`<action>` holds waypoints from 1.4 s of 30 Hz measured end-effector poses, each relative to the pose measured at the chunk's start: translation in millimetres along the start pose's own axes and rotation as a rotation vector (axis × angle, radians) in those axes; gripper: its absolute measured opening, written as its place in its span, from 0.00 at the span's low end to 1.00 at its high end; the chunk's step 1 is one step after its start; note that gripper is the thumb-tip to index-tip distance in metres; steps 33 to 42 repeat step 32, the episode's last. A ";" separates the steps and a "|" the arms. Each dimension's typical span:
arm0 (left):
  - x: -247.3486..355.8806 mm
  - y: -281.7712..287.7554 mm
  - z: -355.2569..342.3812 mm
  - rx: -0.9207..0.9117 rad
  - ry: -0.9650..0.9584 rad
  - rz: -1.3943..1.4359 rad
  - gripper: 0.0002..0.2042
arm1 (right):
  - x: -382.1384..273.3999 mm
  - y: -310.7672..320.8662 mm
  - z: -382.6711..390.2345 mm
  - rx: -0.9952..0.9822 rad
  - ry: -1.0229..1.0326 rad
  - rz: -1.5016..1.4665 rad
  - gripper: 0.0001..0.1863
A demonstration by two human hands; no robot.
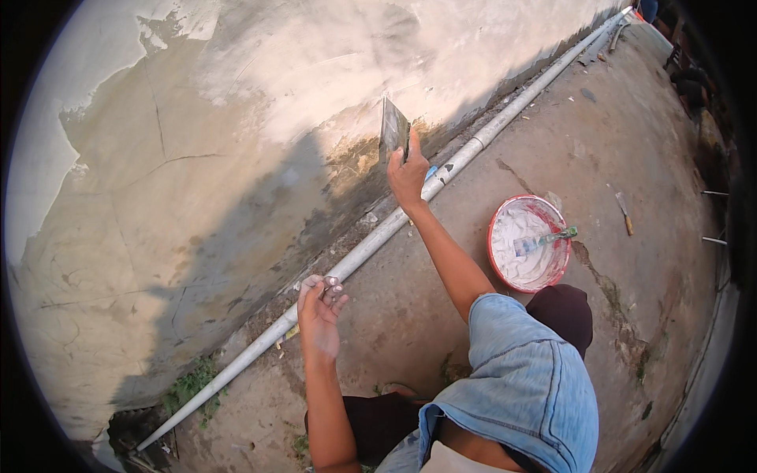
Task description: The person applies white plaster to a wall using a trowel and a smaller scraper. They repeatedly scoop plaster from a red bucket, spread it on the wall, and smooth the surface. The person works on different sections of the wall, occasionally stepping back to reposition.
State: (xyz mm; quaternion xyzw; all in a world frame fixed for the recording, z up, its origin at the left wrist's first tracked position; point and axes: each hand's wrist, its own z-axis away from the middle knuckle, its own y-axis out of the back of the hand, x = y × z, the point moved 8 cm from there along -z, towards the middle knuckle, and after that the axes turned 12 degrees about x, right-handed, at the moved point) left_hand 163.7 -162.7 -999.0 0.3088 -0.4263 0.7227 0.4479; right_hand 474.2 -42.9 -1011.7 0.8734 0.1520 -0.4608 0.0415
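Note:
My right hand (407,175) is closed on the grip of a flat, rectangular metal plastering trowel (392,130). The blade stands edge-on at the lower wall (236,102), where pale skim coat meets bare, darker render. Lower and to the left, my left hand (318,311) hovers near the white pipe (371,246), its fingers loosely curled and apart, with white smears on the tips. It holds nothing that I can see. On the ground by my right arm stands a red basin (492,251) of white plaster, with a green-handled scraper (561,234) lying across it.
The long pipe runs diagonally along the foot of the wall. A small tool with an orange handle (628,226) lies on the cracked concrete ground (583,150) beyond the basin. Weeds (193,386) grow by the pipe's near end. Dark objects (698,94) crowd the far right edge.

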 end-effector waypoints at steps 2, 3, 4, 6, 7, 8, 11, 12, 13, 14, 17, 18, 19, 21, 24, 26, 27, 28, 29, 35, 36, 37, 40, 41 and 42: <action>2.3 1.3 2.7 0.008 -0.008 0.003 0.04 | 16.4 21.6 -21.3 0.080 -0.190 0.019 0.29; 4.1 4.0 6.1 0.020 -0.013 0.006 0.04 | 31.4 21.7 -33.6 0.150 -0.189 0.047 0.29; 2.6 -2.4 5.9 0.004 -0.008 0.007 0.04 | 52.1 25.8 -57.2 0.242 -0.173 0.088 0.29; 2.8 1.4 6.0 -0.001 -0.014 0.000 0.04 | 52.1 16.4 -67.2 0.257 -0.218 0.077 0.31; 4.9 4.2 5.9 0.001 -0.023 -0.002 0.04 | 33.2 0.4 -65.0 0.188 -0.272 0.035 0.31; 7.4 5.5 7.4 0.012 -0.031 -0.002 0.04 | 17.2 -17.0 -57.7 0.120 -0.327 -0.006 0.32; 6.3 -3.7 6.9 0.018 -0.031 -0.013 0.04 | -50.6 -43.4 -4.5 0.177 0.073 -0.105 0.35; 6.4 -4.7 6.9 0.024 -0.029 -0.017 0.04 | -87.0 -45.7 17.8 0.154 0.046 -0.146 0.32; 5.6 -8.6 7.2 0.022 -0.025 -0.025 0.04 | -108.9 -53.5 40.3 0.093 0.055 -0.121 0.34; 6.6 -10.2 6.8 0.021 -0.041 -0.007 0.04 | -137.8 -59.0 66.1 0.029 0.121 -0.142 0.35; 11.9 -1.2 4.8 0.079 -0.094 0.056 0.04 | -189.1 -56.4 130.1 -0.180 0.315 -0.258 0.36; 11.8 8.4 0.3 0.130 -0.118 0.082 0.03 | -186.4 -52.0 130.1 -0.212 0.331 -0.290 0.36; 14.2 20.8 -3.0 0.188 -0.149 0.117 0.03 | -180.2 -40.8 125.9 -0.252 0.351 -0.331 0.35; 21.1 37.5 -7.5 0.251 -0.173 0.165 0.03 | -156.8 -13.6 84.1 -0.232 0.242 -0.317 0.33; 25.1 40.8 -7.5 0.267 -0.159 0.209 0.03 | -81.3 24.1 -36.4 0.260 -0.058 -0.054 0.26; 16.4 29.4 -7.2 0.210 -0.106 0.216 0.03 | -23.7 25.5 -102.3 0.407 -0.088 0.010 0.27; 13.7 27.2 -9.9 0.183 -0.093 0.220 0.03 | -25.5 20.7 -116.9 0.481 -0.065 0.043 0.28; 12.0 23.4 -12.8 0.155 -0.078 0.223 0.03 | -23.8 3.0 -119.7 0.412 -0.095 -0.013 0.29; 13.4 25.2 -14.8 0.160 -0.085 0.229 0.04 | -48.3 -19.4 -110.4 0.331 -0.135 -0.069 0.30; 12.9 28.6 -20.9 0.181 -0.086 0.254 0.04 | -137.4 -57.8 -40.7 0.328 0.136 -0.163 0.33; 12.9 28.6 -20.9 0.181 -0.086 0.254 0.04 | -137.4 -57.8 -40.7 0.328 0.136 -0.163 0.33; 12.9 28.6 -20.9 0.181 -0.086 0.254 0.04 | -137.4 -57.8 -40.7 0.328 0.136 -0.163 0.33; 12.9 28.6 -20.9 0.181 -0.086 0.254 0.04 | -137.4 -57.8 -40.7 0.328 0.136 -0.163 0.33; 12.9 28.6 -20.9 0.181 -0.086 0.254 0.04 | -137.4 -57.8 -40.7 0.328 0.136 -0.163 0.33; 12.9 28.6 -20.9 0.181 -0.086 0.254 0.04 | -137.4 -57.8 -40.7 0.328 0.136 -0.163 0.33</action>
